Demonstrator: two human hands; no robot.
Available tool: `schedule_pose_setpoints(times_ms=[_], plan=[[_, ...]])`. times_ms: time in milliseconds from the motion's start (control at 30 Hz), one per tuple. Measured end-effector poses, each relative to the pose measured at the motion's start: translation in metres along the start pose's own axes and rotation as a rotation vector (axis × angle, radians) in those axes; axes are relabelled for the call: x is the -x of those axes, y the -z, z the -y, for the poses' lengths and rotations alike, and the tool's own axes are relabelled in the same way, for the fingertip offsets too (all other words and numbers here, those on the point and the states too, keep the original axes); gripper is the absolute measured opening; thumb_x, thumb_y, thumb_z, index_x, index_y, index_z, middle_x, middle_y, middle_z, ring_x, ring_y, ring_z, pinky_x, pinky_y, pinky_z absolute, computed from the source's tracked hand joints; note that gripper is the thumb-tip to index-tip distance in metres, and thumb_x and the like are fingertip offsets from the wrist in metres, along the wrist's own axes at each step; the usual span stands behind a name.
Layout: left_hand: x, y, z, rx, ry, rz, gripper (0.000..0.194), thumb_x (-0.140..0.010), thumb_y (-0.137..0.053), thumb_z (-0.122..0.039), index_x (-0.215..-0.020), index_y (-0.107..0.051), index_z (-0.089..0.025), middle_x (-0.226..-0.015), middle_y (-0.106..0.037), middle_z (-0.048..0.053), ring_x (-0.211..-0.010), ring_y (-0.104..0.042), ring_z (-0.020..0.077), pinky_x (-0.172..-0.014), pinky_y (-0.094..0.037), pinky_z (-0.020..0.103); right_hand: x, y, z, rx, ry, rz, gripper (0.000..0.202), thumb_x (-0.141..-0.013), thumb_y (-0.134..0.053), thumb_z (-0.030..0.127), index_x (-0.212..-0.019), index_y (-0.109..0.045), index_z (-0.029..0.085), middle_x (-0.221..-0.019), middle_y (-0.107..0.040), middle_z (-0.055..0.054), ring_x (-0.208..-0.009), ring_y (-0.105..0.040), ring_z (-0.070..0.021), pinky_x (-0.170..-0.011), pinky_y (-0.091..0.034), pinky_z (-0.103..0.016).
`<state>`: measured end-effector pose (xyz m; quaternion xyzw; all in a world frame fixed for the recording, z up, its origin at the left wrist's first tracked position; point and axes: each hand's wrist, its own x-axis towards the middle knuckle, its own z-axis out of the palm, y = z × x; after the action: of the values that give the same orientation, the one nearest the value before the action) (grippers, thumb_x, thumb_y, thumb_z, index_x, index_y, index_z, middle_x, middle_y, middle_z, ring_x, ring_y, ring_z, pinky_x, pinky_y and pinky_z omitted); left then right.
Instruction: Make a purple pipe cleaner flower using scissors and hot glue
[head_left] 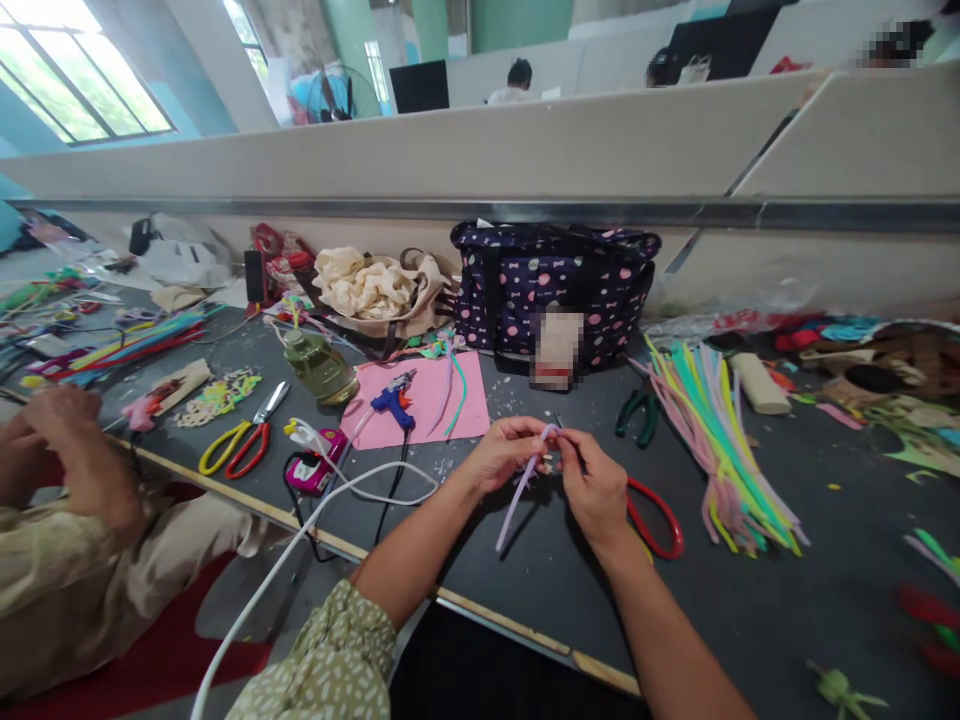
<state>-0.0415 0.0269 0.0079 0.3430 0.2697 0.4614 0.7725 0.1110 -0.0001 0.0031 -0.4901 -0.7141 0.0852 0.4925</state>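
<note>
A lilac pipe cleaner (pixel 517 502) is held between my two hands above the dark table. My left hand (pixel 504 455) pinches it near its upper end, and its straight tail slants down toward me. The fingertips of my right hand (pixel 592 478) close on the same upper end, where the stem looks bent. Red-handled scissors (pixel 666 530) lie partly hidden beside my right hand. Just beyond it rest dark green pliers (pixel 637 415). Small pale bits on the table behind my fingers are too covered to make out.
A bundle of coloured pipe cleaners (pixel 724 440) lies at right. To the left are a blue glue gun (pixel 396 398) on a pink sheet (pixel 469 420), a bottle (pixel 319 368), scissors (pixel 244 435) and a white cable (pixel 300 545). A patterned bag (pixel 487 290) stands behind; a co-worker (pixel 82 530) sits left.
</note>
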Motion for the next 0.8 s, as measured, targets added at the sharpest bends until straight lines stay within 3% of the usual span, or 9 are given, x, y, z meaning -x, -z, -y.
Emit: schedule_pose_setpoints(times_ms=[333, 567, 800], plan=[[-0.004, 0.001, 0.003, -0.037, -0.144, -0.145, 0.033, -0.061, -0.084, -0.028, -0.088, -0.073, -0.013, -0.076, -0.069, 0.005, -0.06, -0.061, 0.01, -0.059, -0.048, 0.022, 0.002, -0.004, -0.009, 0.191, 0.217, 0.087, 0.022, -0.094, -0.046, 0.022, -0.105, -0.064, 0.015, -0.09, -0.071, -0.007, -0.076, -0.067, -0.0175, -0.07, -0.048, -0.028], [-0.003, 0.002, 0.001, -0.146, -0.126, -0.143, 0.037, -0.066, -0.08, -0.034, -0.096, -0.073, -0.012, -0.076, -0.068, 0.005, -0.057, -0.057, 0.0082, -0.058, -0.045, 0.021, -0.003, 0.007, -0.007, 0.303, 0.208, 0.171, 0.022, -0.094, -0.046, 0.023, -0.103, -0.065, 0.016, -0.086, -0.07, -0.006, -0.078, -0.066, -0.0178, -0.069, -0.044, -0.027], [-0.005, 0.003, 0.005, -0.221, -0.179, -0.187, 0.035, -0.065, -0.081, -0.034, -0.094, -0.074, -0.013, -0.083, -0.069, 0.006, -0.065, -0.06, 0.0097, -0.065, -0.046, 0.022, -0.003, 0.004, -0.007, 0.247, 0.167, 0.282, 0.026, -0.095, -0.042, 0.025, -0.099, -0.066, 0.016, -0.084, -0.069, -0.007, -0.076, -0.066, -0.0182, -0.068, -0.045, -0.027]])
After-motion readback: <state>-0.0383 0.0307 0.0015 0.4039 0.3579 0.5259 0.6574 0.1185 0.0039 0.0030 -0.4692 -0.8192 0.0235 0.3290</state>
